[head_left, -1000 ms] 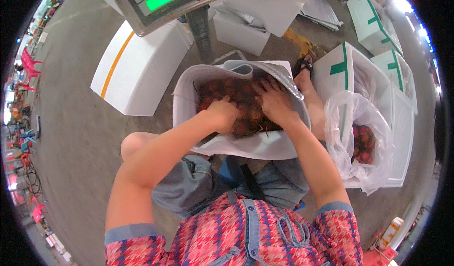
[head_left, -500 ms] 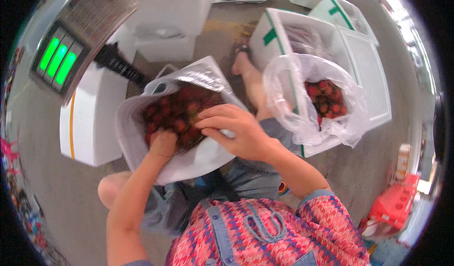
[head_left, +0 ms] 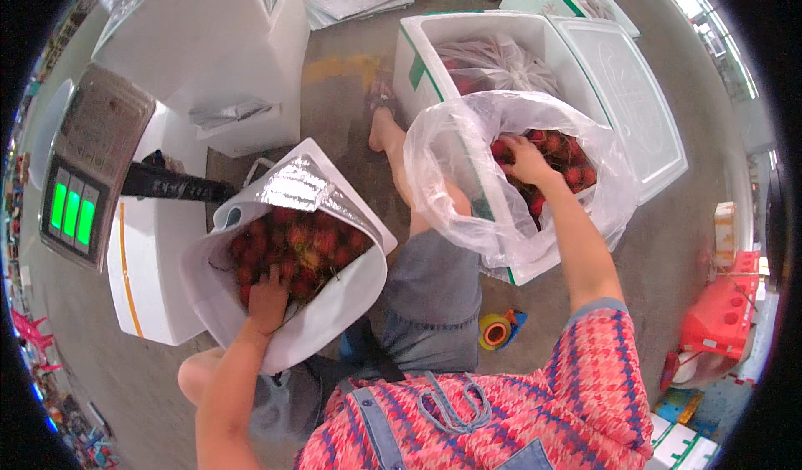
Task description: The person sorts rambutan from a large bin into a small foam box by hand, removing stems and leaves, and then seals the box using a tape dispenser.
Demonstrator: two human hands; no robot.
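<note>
A white foil-lined bag (head_left: 326, 324) stands with its mouth wide, full of red fruits (head_left: 322, 240) that look like rambutans, with some yellow-green strands among them. My left hand (head_left: 268, 301) lies over the fruits near its front rim, fingers apart, the tips partly hidden. To the right, a clear plastic bag (head_left: 439, 157) spreads over a white foam box (head_left: 409, 56) and holds more of the same fruits (head_left: 576, 169). Inside this bag my right hand (head_left: 528, 162) curls its fingers and thumb around a fruit at the left side of the pile.
A scale display (head_left: 75, 207) with green digits stands at the left on a black post (head_left: 175, 183). White foam boxes (head_left: 159, 278) surround me. The foam lid (head_left: 622, 94) lies at the right. A tape roll (head_left: 496, 333) and a red crate (head_left: 723, 311) are on the floor.
My right hand has left the white bag and moved right into the clear plastic bag. My left hand stays in the white bag, its fingers now showing. The view has shifted.
</note>
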